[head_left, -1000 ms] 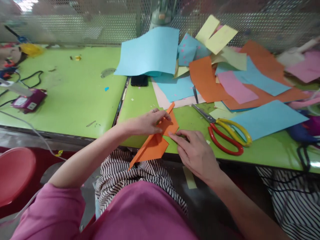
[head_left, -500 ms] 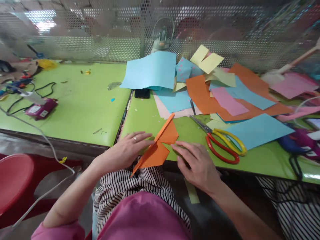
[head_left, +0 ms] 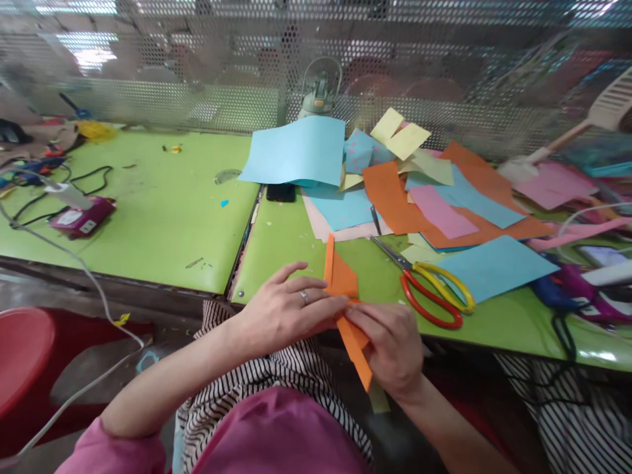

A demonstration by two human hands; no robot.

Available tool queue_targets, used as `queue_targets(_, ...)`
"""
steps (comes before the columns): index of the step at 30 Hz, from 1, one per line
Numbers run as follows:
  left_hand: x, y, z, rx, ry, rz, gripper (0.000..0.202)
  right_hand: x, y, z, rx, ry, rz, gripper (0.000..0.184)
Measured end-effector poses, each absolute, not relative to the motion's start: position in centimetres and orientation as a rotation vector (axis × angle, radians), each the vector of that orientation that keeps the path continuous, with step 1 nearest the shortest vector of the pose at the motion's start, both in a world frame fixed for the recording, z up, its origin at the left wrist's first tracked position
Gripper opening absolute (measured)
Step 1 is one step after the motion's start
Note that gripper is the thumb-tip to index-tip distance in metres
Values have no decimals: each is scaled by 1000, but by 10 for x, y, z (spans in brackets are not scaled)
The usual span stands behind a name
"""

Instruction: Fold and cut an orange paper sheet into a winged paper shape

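A folded orange paper (head_left: 344, 275) with a narrow folded strip along one side lies at the table's front edge, its lower end sticking out over my lap. My left hand (head_left: 291, 306), a ring on one finger, reaches across its middle; the fingertips grip the paper beside my right fingers. My right hand (head_left: 392, 342) is closed on the paper's right side, fingers curled and pinching near the middle fold. Both hands meet there and hide part of the paper. Scissors (head_left: 432, 289) with red and yellow handles rest partly open on the table, right of the paper.
Blue, orange, pink and yellow paper sheets (head_left: 498, 263) are piled at the back and right. A dark phone (head_left: 280, 192) lies partly under a blue sheet (head_left: 296, 151). A bottle (head_left: 318, 99) stands behind. Left are a purple power socket (head_left: 83, 216) and a red stool (head_left: 29, 368).
The orange paper has turned and shifted right, its lower end swinging rightward. My left hand has moved right across it, and my right hand has closed on it.
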State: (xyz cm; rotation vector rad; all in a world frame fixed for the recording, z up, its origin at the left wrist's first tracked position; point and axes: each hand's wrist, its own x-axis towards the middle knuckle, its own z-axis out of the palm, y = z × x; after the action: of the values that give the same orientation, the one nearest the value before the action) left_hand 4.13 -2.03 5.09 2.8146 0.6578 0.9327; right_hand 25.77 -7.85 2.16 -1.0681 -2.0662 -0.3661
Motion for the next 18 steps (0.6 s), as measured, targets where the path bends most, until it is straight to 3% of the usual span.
queue_targets(4,42,13,68,2561,707,993,53,263,-58,41,-1187,-1359,329,14)
queue_targets(6,39,35,72,2449,729,905,56,263,-46,48,-1154,-1009,682,18)
queue_targets(8,35,53,75,2321,726,717,43,261,-35,52,-1097,-825,944,26)
queue_targets(13,27,74,78,2148,819,302,29,261,-22,47,-1145,-730,1150,36)
queue_targets(18,19,83,75,2107,841,282,31,266,-19,44,-1244,-797,1172,36)
